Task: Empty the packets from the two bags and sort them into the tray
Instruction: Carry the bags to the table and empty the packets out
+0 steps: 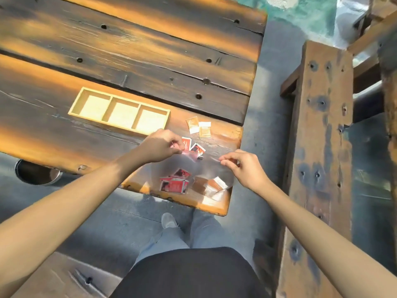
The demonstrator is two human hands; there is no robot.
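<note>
Packets (175, 183) are showing blurred through the clear bag (193, 173) I am holding over the table (64, 130) corner; red ones and brown-and-white ones, print too small to read. My left hand (160, 146) is pinching the bag's top edge, my right hand (241, 166) pinching the opposite side. Two red packets (193, 146) are peeking out beyond my left fingers, two tan packets (198, 126) lying near them, the wooden tray (77, 102) sitting past my left hand.

Left hand (160, 146), right hand (240, 166) pinching.
</note>
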